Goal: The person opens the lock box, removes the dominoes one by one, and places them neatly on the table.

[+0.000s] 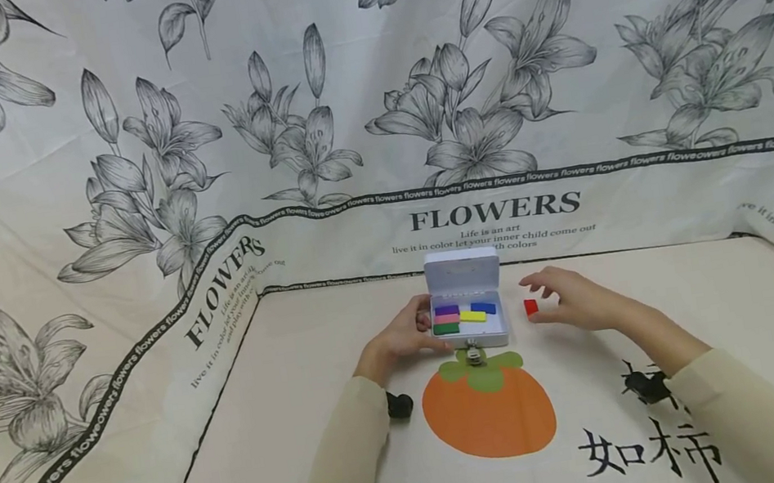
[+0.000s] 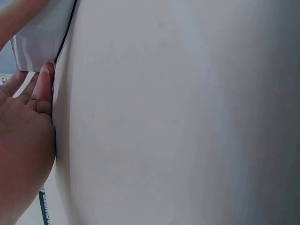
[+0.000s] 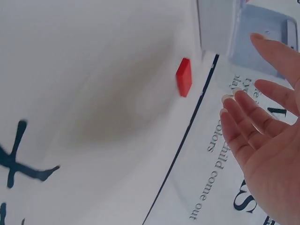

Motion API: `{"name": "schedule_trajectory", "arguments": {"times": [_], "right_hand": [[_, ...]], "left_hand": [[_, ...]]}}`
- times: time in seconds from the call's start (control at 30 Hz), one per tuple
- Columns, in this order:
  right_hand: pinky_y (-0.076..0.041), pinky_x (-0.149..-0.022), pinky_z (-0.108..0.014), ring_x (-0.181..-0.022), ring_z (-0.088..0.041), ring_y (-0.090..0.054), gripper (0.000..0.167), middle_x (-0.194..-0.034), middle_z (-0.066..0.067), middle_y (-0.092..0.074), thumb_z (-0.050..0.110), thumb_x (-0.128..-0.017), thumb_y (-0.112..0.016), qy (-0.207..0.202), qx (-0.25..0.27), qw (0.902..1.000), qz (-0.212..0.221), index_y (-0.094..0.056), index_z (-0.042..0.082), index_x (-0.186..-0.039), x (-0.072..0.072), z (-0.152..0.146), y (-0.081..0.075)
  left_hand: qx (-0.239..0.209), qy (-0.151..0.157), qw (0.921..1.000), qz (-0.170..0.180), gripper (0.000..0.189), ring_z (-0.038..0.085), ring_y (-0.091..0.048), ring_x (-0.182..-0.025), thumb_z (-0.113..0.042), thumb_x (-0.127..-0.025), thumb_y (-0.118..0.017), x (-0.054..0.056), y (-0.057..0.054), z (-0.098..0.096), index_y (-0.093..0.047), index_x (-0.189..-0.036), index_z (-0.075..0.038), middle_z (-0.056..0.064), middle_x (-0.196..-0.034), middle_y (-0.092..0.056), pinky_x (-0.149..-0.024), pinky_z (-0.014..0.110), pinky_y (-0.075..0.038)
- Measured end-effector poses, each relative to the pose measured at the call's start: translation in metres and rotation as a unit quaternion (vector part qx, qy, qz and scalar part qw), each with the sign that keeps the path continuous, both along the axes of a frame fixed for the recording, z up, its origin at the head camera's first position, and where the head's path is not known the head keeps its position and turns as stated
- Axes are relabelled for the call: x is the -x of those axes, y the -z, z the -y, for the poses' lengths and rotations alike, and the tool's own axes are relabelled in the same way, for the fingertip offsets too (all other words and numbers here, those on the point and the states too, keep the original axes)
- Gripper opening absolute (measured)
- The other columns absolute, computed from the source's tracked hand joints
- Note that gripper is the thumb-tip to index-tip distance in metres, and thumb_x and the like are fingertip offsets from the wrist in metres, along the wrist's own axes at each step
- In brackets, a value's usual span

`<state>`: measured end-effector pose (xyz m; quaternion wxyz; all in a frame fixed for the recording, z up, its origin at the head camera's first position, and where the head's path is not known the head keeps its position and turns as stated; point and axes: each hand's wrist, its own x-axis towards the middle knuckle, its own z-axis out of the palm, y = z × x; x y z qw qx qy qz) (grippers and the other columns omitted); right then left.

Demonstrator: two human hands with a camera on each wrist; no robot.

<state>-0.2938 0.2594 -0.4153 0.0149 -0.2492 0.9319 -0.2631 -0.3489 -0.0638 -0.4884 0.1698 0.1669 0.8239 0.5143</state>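
A small white metal box [image 1: 488,339] stands with its lid [image 1: 462,274] raised and a clasp [image 1: 474,355] hanging at the front. Inside lie several coloured blocks, among them a yellow block [image 1: 473,317], a blue block [image 1: 483,309] and a green block [image 1: 446,330]. My left hand [image 1: 400,334] grips the box's left side, thumb at the front corner and fingers along the side wall. To the right of the box, a red block [image 3: 184,78] lies on the table. My right hand [image 1: 577,299] hovers by it with spread fingers, apart from the block in the right wrist view.
The tablecloth [image 1: 315,367] carries a printed orange persimmon [image 1: 489,417] in front of the box and black characters [image 1: 650,452] at the right. A flower-printed curtain [image 1: 328,245] rises behind the box and along the sides.
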Motion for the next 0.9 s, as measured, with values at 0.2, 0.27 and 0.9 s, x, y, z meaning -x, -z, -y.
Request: {"name": "schedule_trajectory", "arguments": {"times": [0.2, 0.27, 0.9], "right_hand": [[-0.053, -0.089, -0.053, -0.108, -0.039, -0.060, 0.055, -0.127, -0.025, -0.060, 0.017, -0.091, -0.078, -0.025, 0.010, 0.9996, -0.004, -0.056, -0.003, -0.138, -0.001, 0.017, -0.004], [-0.053, -0.089, -0.053, -0.109, -0.039, -0.060, 0.055, -0.127, -0.025, -0.060, 0.015, -0.091, -0.077, -0.032, 0.011, 0.9994, -0.005, -0.056, -0.004, -0.138, 0.000, 0.022, -0.004], [-0.050, -0.096, -0.057, -0.116, -0.042, -0.059, 0.050, -0.132, -0.026, -0.058, 0.010, -0.094, -0.073, -0.069, 0.011, 0.9975, 0.013, -0.056, -0.007, -0.137, 0.016, 0.061, 0.002]], "left_hand": [[0.004, 0.000, 1.0000, -0.001, 0.098, 0.018, -0.047, -0.102, -0.010, -0.071, -0.094, 0.001, 0.001, 0.000, -0.039, -0.153, -0.015, 0.004, -0.110, -0.053, -0.089, 0.032, -0.041], [0.004, -0.001, 1.0000, -0.001, 0.098, 0.018, -0.047, -0.102, -0.011, -0.071, -0.094, 0.001, 0.001, 0.001, -0.038, -0.153, -0.016, 0.004, -0.110, -0.053, -0.089, 0.032, -0.041], [-0.015, 0.007, 0.9998, 0.009, 0.095, 0.019, -0.048, -0.105, -0.008, -0.072, -0.092, 0.002, 0.001, 0.001, -0.040, -0.151, -0.015, 0.006, -0.116, -0.054, -0.094, 0.035, -0.042]]}}
